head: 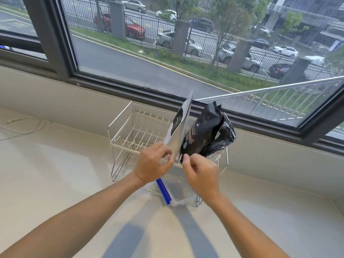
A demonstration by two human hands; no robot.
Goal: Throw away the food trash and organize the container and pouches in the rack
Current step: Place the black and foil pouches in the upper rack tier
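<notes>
A two-tier white wire rack (122, 125) stands on the counter by the window. My left hand (151, 162) pinches the bottom edge of a flat silver-and-black pouch (178, 125), which stands upright over the rack's top tier. My right hand (201, 173) grips the lower corner of a black printed pouch (204, 133) just right of it. Behind that one sits another crinkled black pouch (228, 131). A clear container with a blue lid edge (163, 190) rests in the rack's lower tier, partly hidden by my hands.
The pale counter (74, 183) spreads to the left and front. A thin white cord (24, 127) lies at the far left. The window sill and dark frame (111, 86) run right behind the rack; an open sash (279, 101) angles in at the right.
</notes>
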